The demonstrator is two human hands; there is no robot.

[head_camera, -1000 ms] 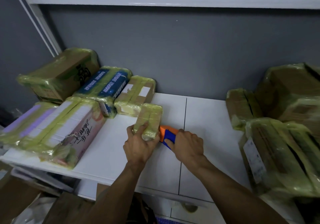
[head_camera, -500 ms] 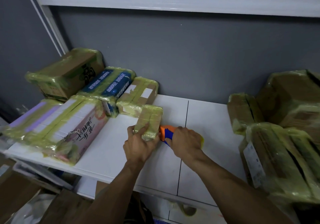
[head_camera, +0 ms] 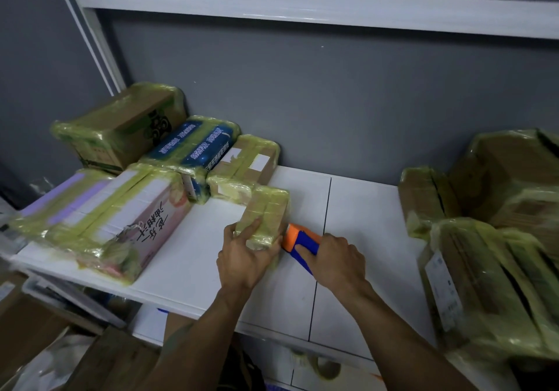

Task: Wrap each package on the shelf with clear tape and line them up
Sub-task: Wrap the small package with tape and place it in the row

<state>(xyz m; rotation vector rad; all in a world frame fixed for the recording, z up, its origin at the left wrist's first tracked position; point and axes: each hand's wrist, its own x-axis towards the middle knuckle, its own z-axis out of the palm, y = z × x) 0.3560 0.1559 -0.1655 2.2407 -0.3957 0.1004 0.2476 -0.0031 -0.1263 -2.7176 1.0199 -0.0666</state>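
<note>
A small brown package wrapped in yellowish clear tape lies on the white shelf near its middle. My left hand grips its near end, fingers laid over the top. My right hand holds an orange and blue tape dispenser, whose orange head touches the package's right side. Several taped packages stand lined up at the left, reaching back to the grey wall.
A pile of taped brown boxes fills the shelf's right end. A white upper shelf rail runs overhead. Cardboard boxes sit below the shelf's front edge at the left. A tape roll lies on the lower level.
The view has drifted a little to the left and down. Both hands keep their hold on the small package and the dispenser, which stay in the same place on the shelf.
</note>
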